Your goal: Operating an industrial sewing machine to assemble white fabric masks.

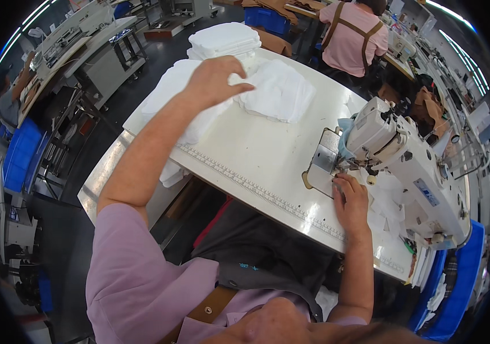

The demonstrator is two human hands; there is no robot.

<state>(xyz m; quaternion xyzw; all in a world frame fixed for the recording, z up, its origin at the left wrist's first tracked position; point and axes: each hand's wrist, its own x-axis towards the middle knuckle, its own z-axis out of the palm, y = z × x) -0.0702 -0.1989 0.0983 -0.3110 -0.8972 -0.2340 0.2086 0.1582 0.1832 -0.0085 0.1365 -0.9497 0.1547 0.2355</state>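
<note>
My left hand (215, 82) is stretched out over the white cloth stacks, its thumb and fingers apart with nothing between them. Below and beside it lie a folded white cloth pile (170, 92) on the left and a flat white cloth piece (279, 92) on the right. A taller white cloth stack (225, 40) rises just beyond. My right hand (352, 200) rests at the sewing machine (394, 149), close to its metal plate (323, 157). Its fingers are loosely bent and apart, and I see no cloth in them. Light blue material (345, 135) hangs by the machine head.
A printed ruler strip (245, 180) runs along the front of the white table (256, 155). White scraps (385, 209) lie under the machine arm. A blue bin (463, 281) stands at the right. A person in pink (354, 37) sits with their back turned beyond the table.
</note>
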